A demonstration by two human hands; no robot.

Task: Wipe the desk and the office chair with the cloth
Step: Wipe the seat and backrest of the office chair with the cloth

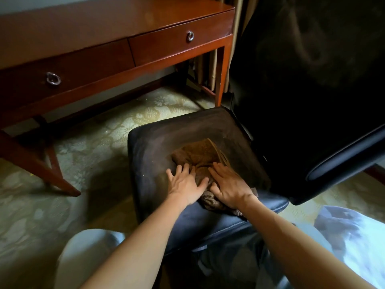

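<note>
1. Cloth. I read the brown cloth [200, 155] as lying bunched on the seat [162, 138] of the office chair [270, 205]. It runs from the seat's middle to its near edge, closer to the backrest side than to the left edge.

2. Hands. The left hand [185, 185] lies flat with fingers spread, its thumb on the cloth and its outer fingers on bare seat. The right hand [228, 187] lies flat on the cloth just beside it. Neither curls round the fabric; both press with straight fingers.

3. Surface and room. The seat is dark, with a dull brownish patch across its middle. The chair stands on patterned carpet [93, 142]. A wooden table [104, 21] stands beyond the seat's far edge, apart from it, and has two drawers with ring pulls [190, 36].

4. Surroundings. The backrest [302, 80] rises at the right edge, and an armrest [343, 161] juts out past it. Pale-clad knees [87, 253] flank the near edge.
</note>
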